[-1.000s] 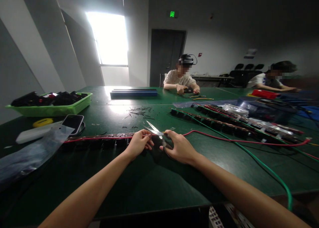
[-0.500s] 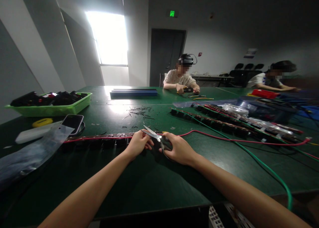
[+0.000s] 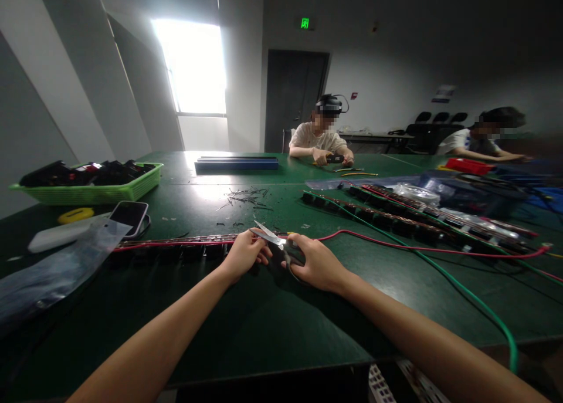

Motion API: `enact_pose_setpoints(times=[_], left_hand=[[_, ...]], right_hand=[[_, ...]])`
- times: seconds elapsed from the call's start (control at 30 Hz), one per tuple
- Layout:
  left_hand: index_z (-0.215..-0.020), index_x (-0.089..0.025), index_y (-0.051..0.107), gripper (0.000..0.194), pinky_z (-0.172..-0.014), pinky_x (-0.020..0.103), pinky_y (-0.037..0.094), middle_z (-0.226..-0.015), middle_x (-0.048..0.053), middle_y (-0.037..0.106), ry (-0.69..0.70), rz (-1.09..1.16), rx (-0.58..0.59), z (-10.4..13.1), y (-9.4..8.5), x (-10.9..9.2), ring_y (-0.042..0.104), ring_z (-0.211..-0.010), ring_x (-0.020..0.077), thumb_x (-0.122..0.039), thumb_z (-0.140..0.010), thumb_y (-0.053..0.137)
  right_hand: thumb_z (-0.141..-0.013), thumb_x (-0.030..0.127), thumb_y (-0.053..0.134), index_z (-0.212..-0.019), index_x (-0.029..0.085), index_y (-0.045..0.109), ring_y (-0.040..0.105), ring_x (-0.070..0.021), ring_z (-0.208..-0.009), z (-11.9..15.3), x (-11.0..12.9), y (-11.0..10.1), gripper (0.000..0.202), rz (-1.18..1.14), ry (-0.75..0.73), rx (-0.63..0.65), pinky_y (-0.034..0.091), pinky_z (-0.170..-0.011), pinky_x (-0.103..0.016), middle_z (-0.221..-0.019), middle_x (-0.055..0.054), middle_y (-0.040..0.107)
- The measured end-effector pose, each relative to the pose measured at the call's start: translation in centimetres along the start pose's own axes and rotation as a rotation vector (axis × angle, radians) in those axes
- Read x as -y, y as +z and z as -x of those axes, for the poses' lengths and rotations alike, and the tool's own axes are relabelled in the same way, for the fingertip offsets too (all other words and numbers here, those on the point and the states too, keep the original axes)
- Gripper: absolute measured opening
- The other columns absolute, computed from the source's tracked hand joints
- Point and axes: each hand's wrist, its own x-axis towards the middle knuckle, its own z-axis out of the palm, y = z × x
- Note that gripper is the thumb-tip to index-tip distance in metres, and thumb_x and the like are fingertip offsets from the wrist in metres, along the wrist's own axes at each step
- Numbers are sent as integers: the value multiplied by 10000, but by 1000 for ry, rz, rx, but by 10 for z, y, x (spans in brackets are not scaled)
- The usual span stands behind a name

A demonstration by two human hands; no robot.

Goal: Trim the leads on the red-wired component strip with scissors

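Note:
My right hand (image 3: 320, 263) grips a pair of scissors (image 3: 276, 239), its fingers in the dark handles. The silver blades stand apart and point up and left, close to my left fingertips. My left hand (image 3: 246, 253) is closed over the right end of a black segmented strip (image 3: 193, 251) with red wires along its top. Exactly what the left fingertips pinch is hidden. From behind my right hand a red wire (image 3: 373, 239) runs off to the right across the table.
Thin dark offcuts (image 3: 246, 199) lie beyond my hands. At left are a green basket (image 3: 127, 186) of black parts, a phone (image 3: 128, 216) and a plastic bag (image 3: 74, 268). More wired strips (image 3: 378, 215) and a green cable (image 3: 466, 291) lie right. Two people sit across the table.
Almost nothing differs. The scissors have shifted very slightly, with the blades still apart by my left fingertips. The person opposite has moved the hands and tool a little.

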Motion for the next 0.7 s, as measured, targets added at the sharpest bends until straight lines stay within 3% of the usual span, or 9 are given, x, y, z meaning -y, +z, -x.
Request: enact_pose_setpoints(times=[0.37, 0.7], left_hand=[[-885, -118, 561, 156, -411, 151, 400, -590, 17, 644, 6, -5, -2, 0, -1, 1, 587, -421, 86, -262, -827, 544], [-893, -120, 546, 153, -419, 153, 414, -615, 21, 646, 12, -47, 14, -1, -2, 3, 595, -438, 87, -262, -854, 503]], right_hand=[[-781, 348, 611, -1144, 203, 545, 598, -182, -772, 0, 2, -3, 396, -10, 31, 41, 400, -683, -265, -971, -66, 656], [-782, 370, 616, -1156, 207, 546, 600, -184, -780, 0, 1, -4, 414, -11, 26, 49, 396, -680, -261, -976, -65, 658]])
